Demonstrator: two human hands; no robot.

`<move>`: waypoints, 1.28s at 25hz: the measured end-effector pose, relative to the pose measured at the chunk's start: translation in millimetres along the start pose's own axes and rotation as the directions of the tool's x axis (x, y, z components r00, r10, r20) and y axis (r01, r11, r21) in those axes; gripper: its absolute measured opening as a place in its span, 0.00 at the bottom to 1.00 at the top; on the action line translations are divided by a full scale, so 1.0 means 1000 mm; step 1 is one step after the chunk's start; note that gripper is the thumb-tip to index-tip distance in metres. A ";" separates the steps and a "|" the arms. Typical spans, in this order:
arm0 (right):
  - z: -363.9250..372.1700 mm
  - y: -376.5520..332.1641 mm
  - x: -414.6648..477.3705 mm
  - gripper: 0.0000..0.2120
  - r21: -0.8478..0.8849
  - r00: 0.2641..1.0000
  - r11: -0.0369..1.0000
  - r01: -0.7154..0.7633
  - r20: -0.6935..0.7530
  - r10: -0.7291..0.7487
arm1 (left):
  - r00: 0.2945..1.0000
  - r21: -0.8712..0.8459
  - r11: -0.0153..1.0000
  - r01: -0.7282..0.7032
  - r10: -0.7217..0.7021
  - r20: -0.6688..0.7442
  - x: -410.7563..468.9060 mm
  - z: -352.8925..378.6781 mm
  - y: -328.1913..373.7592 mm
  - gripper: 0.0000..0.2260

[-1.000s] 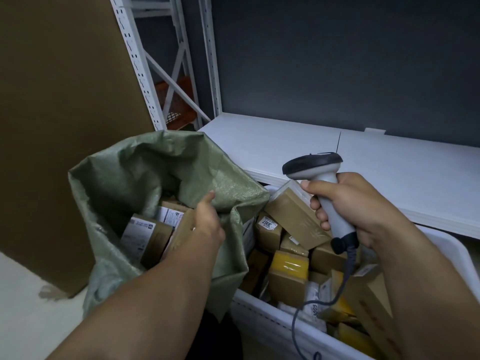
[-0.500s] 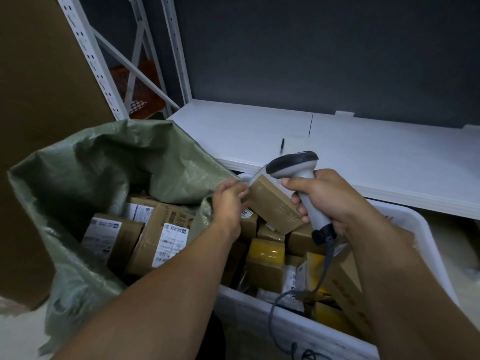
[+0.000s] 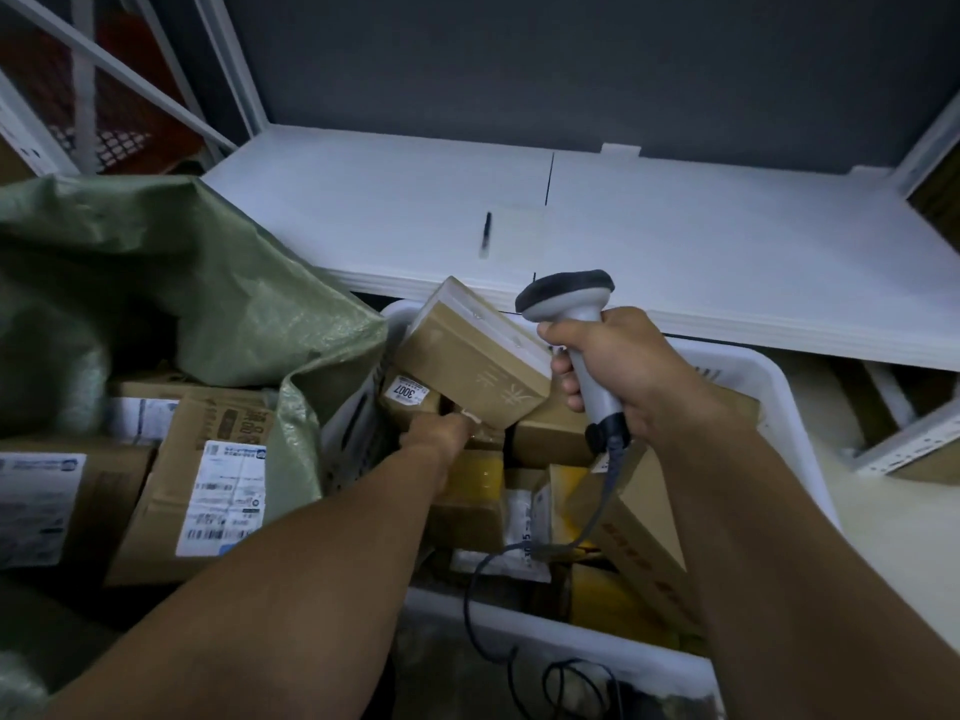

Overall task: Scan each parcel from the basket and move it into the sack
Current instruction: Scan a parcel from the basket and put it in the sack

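A white plastic basket [image 3: 769,387] holds several brown and yellow parcels. On top lies a tilted brown box [image 3: 467,356], beside a small parcel labelled 3007 [image 3: 410,394]. My left hand [image 3: 434,436] reaches down among the parcels just under that tilted box, with its fingertips hidden. My right hand [image 3: 634,371] grips the grey barcode scanner [image 3: 566,293] upright above the basket, head near the tilted box. At the left the green woven sack [image 3: 208,304] stands open, with labelled cardboard parcels [image 3: 208,485] inside.
A white shelf board [image 3: 675,241] runs behind the basket with a black pen [image 3: 485,236] on it. White rack uprights [image 3: 228,70] and an orange crate [image 3: 119,132] stand at the back left. The scanner cable [image 3: 478,589] loops over the basket's front rim.
My left hand left the sack and moved right into the basket, going lower under the tilted box. The view swung right and down; the scanner stays held over the basket.
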State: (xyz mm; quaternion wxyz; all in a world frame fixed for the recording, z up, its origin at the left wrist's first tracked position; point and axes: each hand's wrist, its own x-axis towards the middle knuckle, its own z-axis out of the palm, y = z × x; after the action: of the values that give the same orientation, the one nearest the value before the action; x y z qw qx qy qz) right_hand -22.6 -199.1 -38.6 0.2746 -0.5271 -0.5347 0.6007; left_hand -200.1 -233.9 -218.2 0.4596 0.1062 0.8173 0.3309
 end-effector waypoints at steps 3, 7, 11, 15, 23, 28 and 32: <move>-0.001 0.006 0.010 0.10 -0.011 0.999 0.999 -0.036 0.008 0.036 | 0.995 0.160 0.982 0.097 -0.100 0.007 0.005 0.005 -0.012 0.54; 0.002 0.008 0.015 0.09 0.003 0.999 0.999 -0.049 0.014 0.048 | 0.996 0.456 0.888 0.062 -0.081 0.022 -0.012 0.007 -0.010 0.57; 0.004 0.006 0.012 0.09 0.002 0.998 0.999 -0.053 0.026 0.053 | 0.992 0.618 0.785 -0.037 -0.047 0.119 -0.018 0.010 -0.016 0.51; 0.003 0.003 0.005 0.08 0.015 0.998 0.998 -0.056 0.029 0.056 | 0.998 0.732 0.681 -0.032 -0.021 0.063 -0.025 0.018 -0.036 0.58; -0.006 -0.003 -0.012 0.12 -0.025 1.000 1.000 -0.004 0.010 0.005 | 0.973 0.554 0.803 -0.218 0.136 0.186 -0.049 -0.005 -0.008 0.59; -0.011 -0.017 -0.041 0.10 -0.002 0.998 0.998 0.060 -0.017 -0.060 | 0.881 0.327 0.820 -0.470 0.416 0.224 -0.075 -0.037 0.003 0.62; -0.012 -0.027 -0.062 0.09 -0.019 0.993 0.993 0.115 -0.018 -0.115 | 0.691 0.302 0.642 -0.705 0.718 0.085 -0.090 -0.051 0.007 0.62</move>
State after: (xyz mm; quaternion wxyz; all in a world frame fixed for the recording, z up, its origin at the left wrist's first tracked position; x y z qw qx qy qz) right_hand 0.6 -242.9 9.1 0.3091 -0.5035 -0.5667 0.5742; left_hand -192.5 -294.4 -134.2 0.2521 0.4825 0.7606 0.3537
